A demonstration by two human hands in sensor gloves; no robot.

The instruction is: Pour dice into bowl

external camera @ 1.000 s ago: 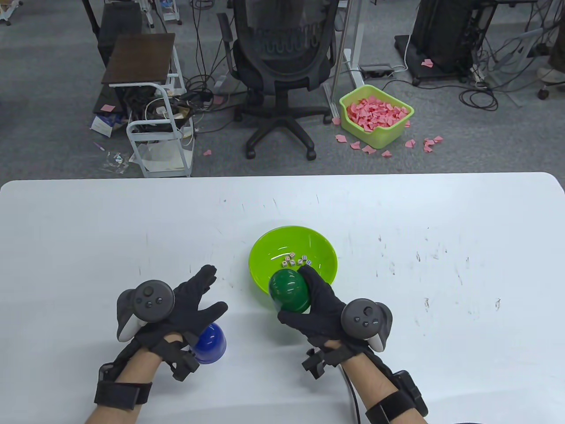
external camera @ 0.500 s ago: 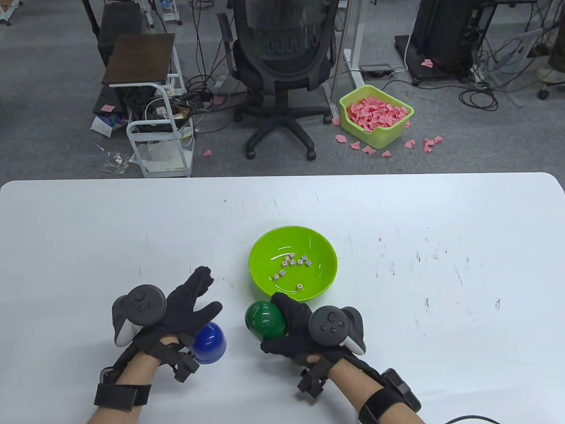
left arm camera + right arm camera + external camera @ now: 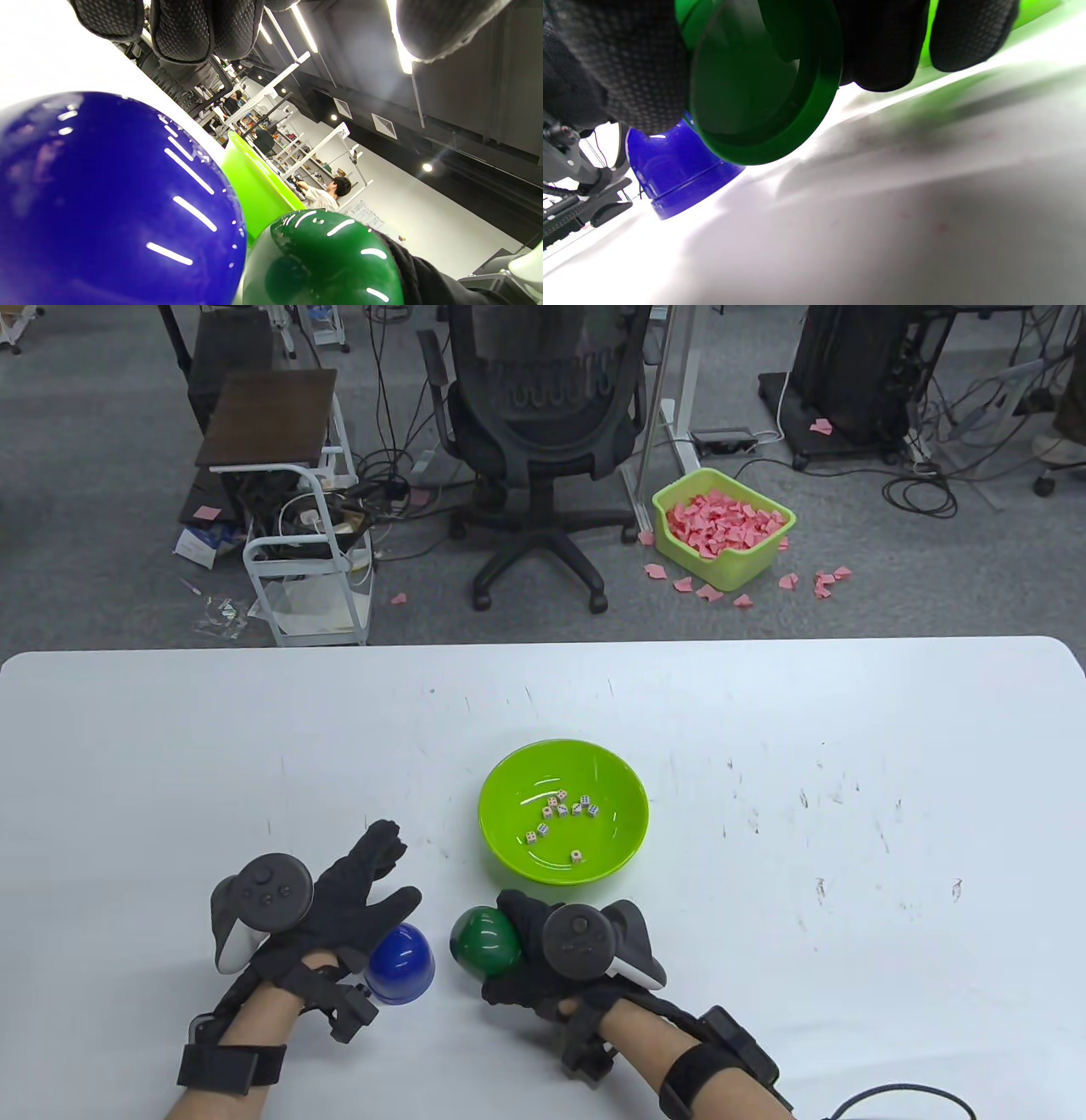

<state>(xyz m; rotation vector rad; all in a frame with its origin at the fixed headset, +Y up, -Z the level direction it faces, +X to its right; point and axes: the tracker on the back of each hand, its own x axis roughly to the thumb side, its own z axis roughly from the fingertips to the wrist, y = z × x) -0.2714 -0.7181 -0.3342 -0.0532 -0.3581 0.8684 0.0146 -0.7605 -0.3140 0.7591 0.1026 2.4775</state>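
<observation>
A lime green bowl (image 3: 509, 789) sits mid-table with several small white dice (image 3: 562, 810) lying inside it. My right hand (image 3: 530, 954) grips a dark green cup (image 3: 484, 943), mouth down, just above the table near the bowl's front edge; the right wrist view shows the green cup (image 3: 763, 84) empty, its rim off the surface. A blue cup (image 3: 400, 963) stands upside down on the table to the left of it. My left hand (image 3: 365, 891) lies with straight fingers spread, its palm above the blue cup (image 3: 110, 203); whether they touch is unclear.
The white table (image 3: 848, 780) reaches far to the right and back. Beyond its far edge are an office chair (image 3: 543, 449), a small cart (image 3: 297, 551) and a green bin of pink scraps (image 3: 723, 527) on the floor.
My right hand has drawn the green cup back from over the bowl toward me and turned it mouth down beside the blue cup. More dice lie in the bowl. The left hand barely shifted.
</observation>
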